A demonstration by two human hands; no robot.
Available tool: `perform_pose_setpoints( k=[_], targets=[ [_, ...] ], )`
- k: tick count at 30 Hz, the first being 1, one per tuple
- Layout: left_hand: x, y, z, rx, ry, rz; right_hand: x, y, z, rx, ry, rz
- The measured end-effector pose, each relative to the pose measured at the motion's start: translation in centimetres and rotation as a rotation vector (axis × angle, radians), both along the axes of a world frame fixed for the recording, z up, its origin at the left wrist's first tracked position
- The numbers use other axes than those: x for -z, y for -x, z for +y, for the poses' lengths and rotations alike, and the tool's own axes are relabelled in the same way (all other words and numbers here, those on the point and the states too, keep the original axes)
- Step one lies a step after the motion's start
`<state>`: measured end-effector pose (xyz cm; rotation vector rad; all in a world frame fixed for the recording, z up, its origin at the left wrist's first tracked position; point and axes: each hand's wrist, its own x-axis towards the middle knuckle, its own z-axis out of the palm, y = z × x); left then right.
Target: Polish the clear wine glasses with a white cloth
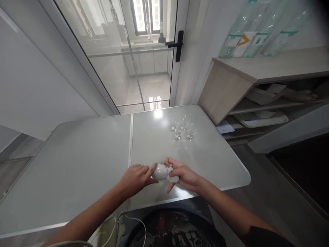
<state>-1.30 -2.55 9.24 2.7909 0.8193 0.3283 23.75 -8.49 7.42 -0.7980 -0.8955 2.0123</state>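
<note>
Both of my hands meet over the near part of the table, around a glossy, rounded whitish object (161,172) lying sideways between them. Whether it is a white cup or a clear glass with something white inside, I cannot tell. My left hand (138,177) grips its left end between thumb and fingers. At the other end, my right hand (185,176) holds it together with a piece of white material (174,178), like tissue or cloth. Several small clear glass pieces (183,127) stand grouped farther off on the table; their exact shape is hard to make out.
The pale table (92,164) has a metal seam across it. Behind it is a glazed door (151,65) with a black handle (179,45). Large clear bottles (232,43) stand on a wooden shelf unit (231,79) at right. A white cable (138,219) hangs below the near edge.
</note>
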Motion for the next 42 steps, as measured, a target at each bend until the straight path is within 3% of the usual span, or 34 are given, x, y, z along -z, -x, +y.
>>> perform_pose_setpoints(
  k=[2, 3, 4, 6, 9, 10, 12, 13, 15, 19, 21, 24, 27, 30, 35, 37, 40, 42],
  targets=[
    [0.0, -0.1, -0.2, 0.027, -0.08, -0.005, 0.1, 0.1, -0.3, 0.032, 0.065, 0.106],
    [-0.2, -0.2, -0.2, 0.001, -0.01, -0.017, 0.1, 0.1, -0.5, 0.043, 0.041, 0.116],
    [-0.5, -0.3, 0.0, -0.037, 0.13, -0.032, 0.1, 0.0, -0.7, 0.045, -0.009, 0.1],
    [-1.1, -0.4, 0.5, -0.107, 0.591, -0.054, 0.1, -0.4, -0.9, -0.009, -0.193, -0.024],
    [-1.9, -0.3, 1.5, -0.181, 1.313, -0.032, 0.0, -1.3, -0.5, -0.236, -0.68, -0.398],
    [-2.0, -0.2, 1.7, -0.206, 1.449, -0.02, 0.0, -1.5, -0.2, -0.326, -0.853, -0.518],
    [-2.0, -0.2, 1.9, -0.239, 1.512, -0.017, 0.1, -1.8, 0.4, -0.451, -1.076, -0.665],
    [-1.8, -0.2, 1.9, -0.239, 1.444, -0.029, 0.2, -1.9, 0.6, -0.459, -1.087, -0.685],
    [-1.3, -0.2, 1.4, -0.21, 1.139, -0.056, 0.6, -1.6, 0.6, -0.359, -0.902, -0.596],
    [0.0, 0.3, 0.0, -0.045, 0.239, -0.064, 1.4, -0.6, -0.4, -0.145, -0.193, -0.044],
    [0.3, 0.9, -0.5, 0.085, -0.118, -0.06, 1.9, -0.2, -0.9, -0.088, 0.06, 0.172],
    [0.3, 1.6, -0.7, 0.205, -0.41, -0.029, 2.5, 0.6, -1.4, 0.067, 0.255, 0.302],
    [0.4, 1.9, -0.7, 0.225, -0.43, -0.016, 2.5, 1.1, -2.0, 0.145, 0.242, 0.283],
    [0.8, 1.3, -0.8, 0.131, -0.127, -0.093, 1.7, 0.5, -2.4, 0.055, -0.035, 0.085],
    [0.1, -0.4, -0.9, -0.134, 0.969, -0.122, 0.5, -2.4, -1.5, -0.313, -0.93, -0.679],
    [-0.4, -0.7, -0.6, -0.207, 1.292, -0.115, 0.6, -3.1, -1.0, -0.428, -1.186, -0.844],
    [-0.7, -0.5, 0.2, -0.261, 1.648, -0.069, 1.3, -3.2, -0.7, -0.45, -1.338, -0.889],
    [-0.7, -0.3, 0.7, -0.268, 1.731, -0.03, 1.7, -2.8, -0.9, -0.419, -1.312, -0.839]
  ],
)
